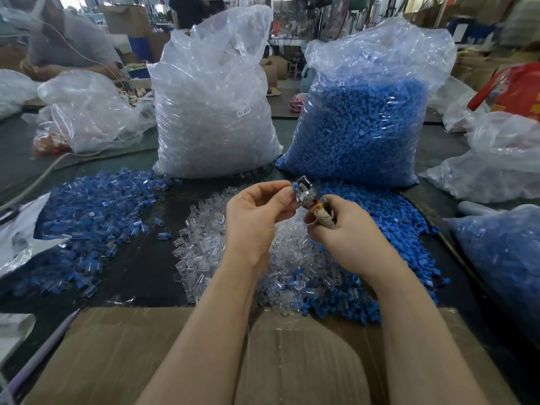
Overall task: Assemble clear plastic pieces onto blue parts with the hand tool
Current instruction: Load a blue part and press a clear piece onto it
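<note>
Right grip (347, 229) is wrapped round the taped handle of the hand tool (311, 200), fingers curled tight on it. Left grip (257, 217) pinches a small blue part (295, 187) between thumb and forefinger and holds it against the left side of the tool's metal head. A clear plastic piece (304, 182) appears to sit at the top of that head, though glare makes its seating hard to confirm.

Key relation: the tool's long axis runs from my right palm up and to the left, its working end pointing away from me and toward the left fingertips. The blue part lies just left of that end, touching it or very nearly so; I cannot tell which. Both grips meet above the middle of the bench (146, 258), so neither has to reach. The left is the nearer one to the part, the right the only one on the tool.

I judge the step in hand to be seating the blue part into the clear piece at the tool head, which calls for a push along the tool's axis.

Supply lies below and around: loose clear pieces (204, 238) directly under the grips, loose blue parts (394, 217) to the right, and a heap of mixed blue and clear items (96, 206), probably finished, to the left. Two full bags stand at the far side, clear stock (213, 112) on the left and blue stock (365, 118) on the right. A cardboard flap (146, 361) lies at the near edge.
</note>
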Available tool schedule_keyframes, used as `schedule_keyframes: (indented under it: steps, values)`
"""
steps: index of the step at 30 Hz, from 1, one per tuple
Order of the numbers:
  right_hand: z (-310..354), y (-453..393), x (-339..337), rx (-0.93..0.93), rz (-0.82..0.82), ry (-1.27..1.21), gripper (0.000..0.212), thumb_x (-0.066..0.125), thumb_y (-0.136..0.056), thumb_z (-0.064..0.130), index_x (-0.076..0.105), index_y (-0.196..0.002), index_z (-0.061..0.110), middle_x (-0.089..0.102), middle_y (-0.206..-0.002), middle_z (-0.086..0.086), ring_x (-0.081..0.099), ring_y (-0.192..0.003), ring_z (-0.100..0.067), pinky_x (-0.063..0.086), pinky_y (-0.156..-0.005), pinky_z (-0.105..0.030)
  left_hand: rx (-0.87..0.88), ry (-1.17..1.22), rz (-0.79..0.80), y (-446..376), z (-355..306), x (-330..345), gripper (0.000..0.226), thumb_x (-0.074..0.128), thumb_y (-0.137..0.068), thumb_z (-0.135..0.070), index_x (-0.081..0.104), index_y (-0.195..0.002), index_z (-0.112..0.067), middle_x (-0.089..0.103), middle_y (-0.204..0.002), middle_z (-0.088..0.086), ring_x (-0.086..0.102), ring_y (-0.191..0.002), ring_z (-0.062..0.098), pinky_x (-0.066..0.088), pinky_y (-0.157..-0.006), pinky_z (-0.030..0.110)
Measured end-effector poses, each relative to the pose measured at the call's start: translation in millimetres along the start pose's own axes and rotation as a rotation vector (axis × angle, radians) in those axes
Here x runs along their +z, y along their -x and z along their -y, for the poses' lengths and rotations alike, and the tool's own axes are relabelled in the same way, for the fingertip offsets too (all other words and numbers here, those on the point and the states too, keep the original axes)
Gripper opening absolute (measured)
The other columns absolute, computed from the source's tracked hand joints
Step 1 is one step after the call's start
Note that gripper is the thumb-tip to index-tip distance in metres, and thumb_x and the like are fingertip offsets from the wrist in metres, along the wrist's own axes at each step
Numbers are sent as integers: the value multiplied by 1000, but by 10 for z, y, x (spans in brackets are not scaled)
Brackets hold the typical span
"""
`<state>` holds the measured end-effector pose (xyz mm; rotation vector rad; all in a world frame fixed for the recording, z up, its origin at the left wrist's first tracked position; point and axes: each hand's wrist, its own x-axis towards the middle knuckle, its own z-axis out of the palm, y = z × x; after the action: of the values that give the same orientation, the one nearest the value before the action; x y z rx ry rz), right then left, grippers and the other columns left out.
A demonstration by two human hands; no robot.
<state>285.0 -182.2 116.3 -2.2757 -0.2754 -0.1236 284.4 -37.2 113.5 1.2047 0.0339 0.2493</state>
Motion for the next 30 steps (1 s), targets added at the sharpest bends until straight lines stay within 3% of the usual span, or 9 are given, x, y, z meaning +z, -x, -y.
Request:
schedule_keyframes:
  steps: [7, 30]
  values:
    - [-9, 1, 34, -41, -16, 68, 6, 56, -85, 13, 58, -90, 14, 59, -73, -5, 47, -61, -23, 40, -57, -39, 0, 9, 16, -3, -5, -12, 7, 70, -84, 0, 72, -88, -6, 73, -71, 0, 67, -62, 9, 57, -65, 21]
    - [-12, 10, 34, -32, 37, 49, 7, 54, -86, 13, 54, -91, 18, 54, -69, -1, 45, -59, -19, 34, -55, -33, -8, 11, -4, -8, 10, -2, 7, 68, -86, 1, 71, -92, -2, 72, -80, 8, 66, -68, 14, 57, -67, 22]
